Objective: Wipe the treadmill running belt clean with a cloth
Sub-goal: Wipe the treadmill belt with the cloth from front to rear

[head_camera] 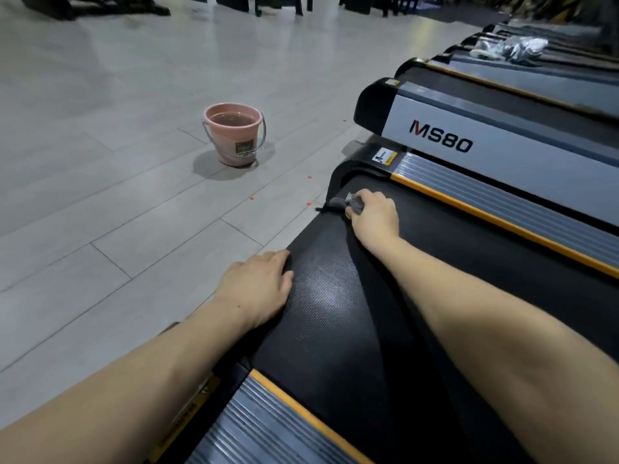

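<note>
Right now the fingers point(360, 200) of the right hand point(375, 214) are curled down around a small grey cloth point(340, 204), pinching it against the running belt point(385, 296) at the belt's far end, close to the rear corner on the floor side. A bit of the cloth pokes out past the knuckles toward the black end cap point(341, 175). The left hand point(259, 289) lies flat with its fingers point(278, 259) straight and close together, holding nothing, resting on the belt's rear edge where it meets the grey floor point(117, 212). Both forearms are bare and reach in from the bottom of the view. The belt is black and finely textured, with a dull sheen near the left hand. Orange-edged ribbed side rails point(502, 209) run along each long edge of the belt. Beside it stands a neighbouring treadmill point(469, 142) marked MS80, with more machines beyond. Out on the floor, well apart from the belt, sits a pink bucket point(232, 133) holding murky water, its wire handle down
</note>
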A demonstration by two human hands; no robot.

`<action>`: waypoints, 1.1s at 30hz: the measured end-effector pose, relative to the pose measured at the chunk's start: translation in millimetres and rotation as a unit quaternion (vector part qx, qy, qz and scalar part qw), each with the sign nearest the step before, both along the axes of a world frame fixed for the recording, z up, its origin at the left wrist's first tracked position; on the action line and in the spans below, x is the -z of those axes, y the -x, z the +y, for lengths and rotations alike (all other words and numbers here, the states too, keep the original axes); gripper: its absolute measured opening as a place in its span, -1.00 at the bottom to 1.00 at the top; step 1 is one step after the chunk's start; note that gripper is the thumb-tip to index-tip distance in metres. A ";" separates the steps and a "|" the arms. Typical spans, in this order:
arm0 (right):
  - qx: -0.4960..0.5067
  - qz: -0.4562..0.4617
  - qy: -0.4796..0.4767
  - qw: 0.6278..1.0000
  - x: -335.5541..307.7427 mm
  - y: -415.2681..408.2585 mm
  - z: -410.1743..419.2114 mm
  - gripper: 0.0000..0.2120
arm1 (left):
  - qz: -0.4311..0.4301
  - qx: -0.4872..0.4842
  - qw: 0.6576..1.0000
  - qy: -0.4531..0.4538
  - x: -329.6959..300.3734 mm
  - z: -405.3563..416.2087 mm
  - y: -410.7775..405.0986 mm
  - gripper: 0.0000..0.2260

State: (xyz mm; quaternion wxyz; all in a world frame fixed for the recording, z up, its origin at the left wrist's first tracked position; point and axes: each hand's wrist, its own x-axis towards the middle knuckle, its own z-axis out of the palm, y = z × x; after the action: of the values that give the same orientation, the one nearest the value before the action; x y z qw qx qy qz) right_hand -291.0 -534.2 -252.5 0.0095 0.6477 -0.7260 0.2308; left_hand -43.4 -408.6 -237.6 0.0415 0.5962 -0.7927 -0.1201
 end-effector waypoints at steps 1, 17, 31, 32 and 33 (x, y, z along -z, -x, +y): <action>0.018 0.007 0.000 1.000 0.2 -6.2 -0.9 -0.73 | 0.011 -0.010 1.000 0.009 -0.8 -0.9 -3.4 -0.61; 0.033 0.027 -0.003 0.999 -3.0 2.1 20.8 -0.70 | 0.032 0.006 0.999 -0.002 5.0 4.4 -3.8 -0.57; 0.014 0.048 0.021 0.999 0.9 60.7 79.1 -0.70 | 0.006 0.084 0.995 0.057 4.3 23.2 34.6 -0.58; 0.043 0.042 0.008 0.998 -0.4 63.6 77.0 -0.70 | -0.006 0.092 0.994 0.056 6.1 24.5 38.4 -0.57; 0.053 0.050 0.004 0.997 0.1 61.4 82.2 -0.70 | -0.016 0.098 0.994 0.056 7.7 25.7 41.0 -0.56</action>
State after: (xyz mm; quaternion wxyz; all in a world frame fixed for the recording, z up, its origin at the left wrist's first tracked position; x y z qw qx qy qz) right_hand -352.4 -451.9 -252.7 0.0603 0.6191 -0.7569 0.2003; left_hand -84.3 -382.9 -245.3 0.0500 0.5145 -0.8532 -0.0698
